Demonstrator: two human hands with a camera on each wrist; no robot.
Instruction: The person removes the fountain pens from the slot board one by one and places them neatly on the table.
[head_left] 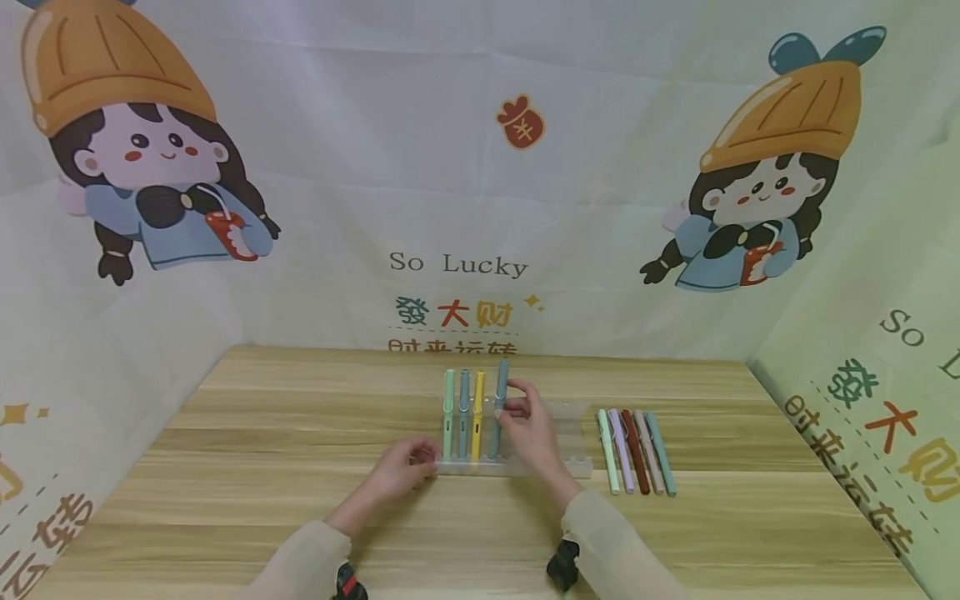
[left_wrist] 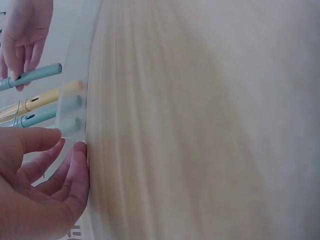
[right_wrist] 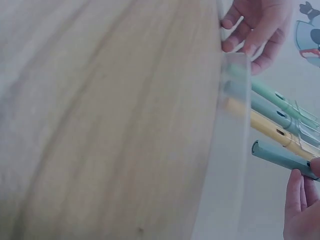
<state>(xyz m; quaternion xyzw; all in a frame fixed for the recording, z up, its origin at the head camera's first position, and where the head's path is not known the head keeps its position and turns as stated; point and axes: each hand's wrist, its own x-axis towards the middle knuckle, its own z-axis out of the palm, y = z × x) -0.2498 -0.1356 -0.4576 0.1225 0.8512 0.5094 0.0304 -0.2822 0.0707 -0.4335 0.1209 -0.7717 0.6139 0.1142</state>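
A clear plastic pen rack [head_left: 517,468] lies on the wooden table. A green pen [head_left: 448,417], a blue pen [head_left: 464,417] and a yellow pen [head_left: 477,417] stand side by side in its left part. My right hand [head_left: 534,429] pinches a teal-blue pen [head_left: 502,383] just right of the yellow one; in the right wrist view this pen's lower end [right_wrist: 270,152] sits apart from the rack's front lip [right_wrist: 232,150]. At the rack's front left corner, my left hand [head_left: 408,464] holds the edge between thumb and fingers, seen closely in the left wrist view [left_wrist: 45,175].
Right of the rack, several capped pens lie in a row on the table, among them a dark red pen [head_left: 636,450] and a lilac pen [head_left: 622,450]. A printed cloth backdrop [head_left: 465,167] rises behind the table [head_left: 300,400] and on both sides.
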